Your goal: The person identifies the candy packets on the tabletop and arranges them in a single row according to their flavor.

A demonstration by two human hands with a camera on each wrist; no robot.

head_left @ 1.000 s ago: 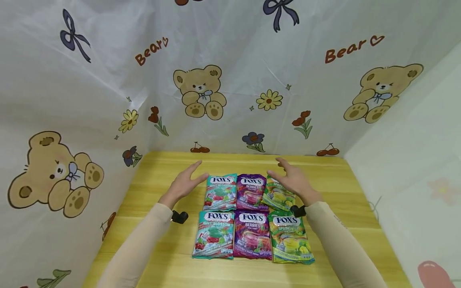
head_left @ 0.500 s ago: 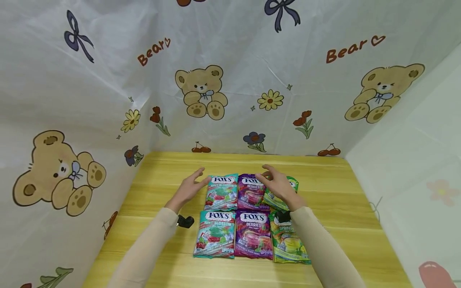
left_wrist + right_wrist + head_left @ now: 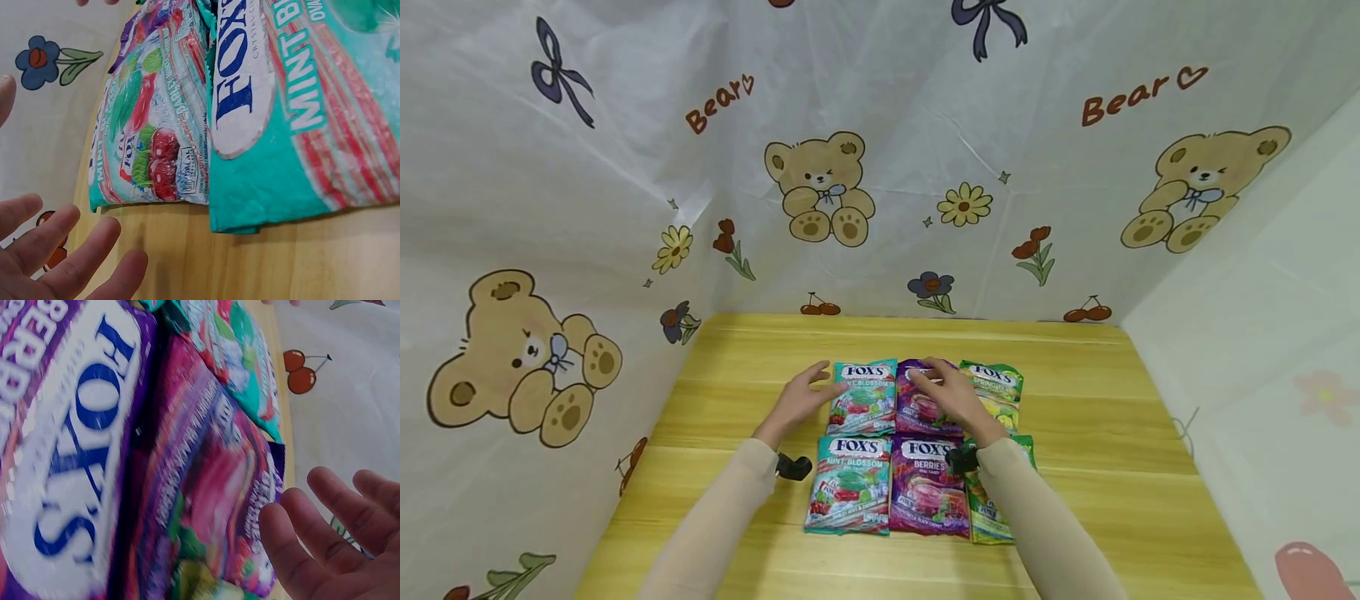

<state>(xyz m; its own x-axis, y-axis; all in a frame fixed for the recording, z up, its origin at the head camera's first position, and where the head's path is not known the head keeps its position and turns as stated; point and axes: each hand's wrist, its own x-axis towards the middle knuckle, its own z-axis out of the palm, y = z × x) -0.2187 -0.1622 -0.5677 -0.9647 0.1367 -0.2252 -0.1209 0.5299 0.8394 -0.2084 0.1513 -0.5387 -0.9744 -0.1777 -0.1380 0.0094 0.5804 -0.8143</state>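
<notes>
Purple far bag point(image 3: 921, 398) under spread right fingers point(image 3: 942, 385).

two teal candy bags point(image 3: 865, 398), two purple point(image 3: 927, 486), two green point(image 3: 995, 386)

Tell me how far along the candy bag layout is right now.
Six bags lie in two rows on the table, matched in columns: teal mint, purple berries, green. In hand: the right hand hovers over the far berries bag, fingers relaxed; the left hand is open beside the far mint bag. Left: the near green bag looks slightly askew, partly hidden by the sleeve.
</notes>
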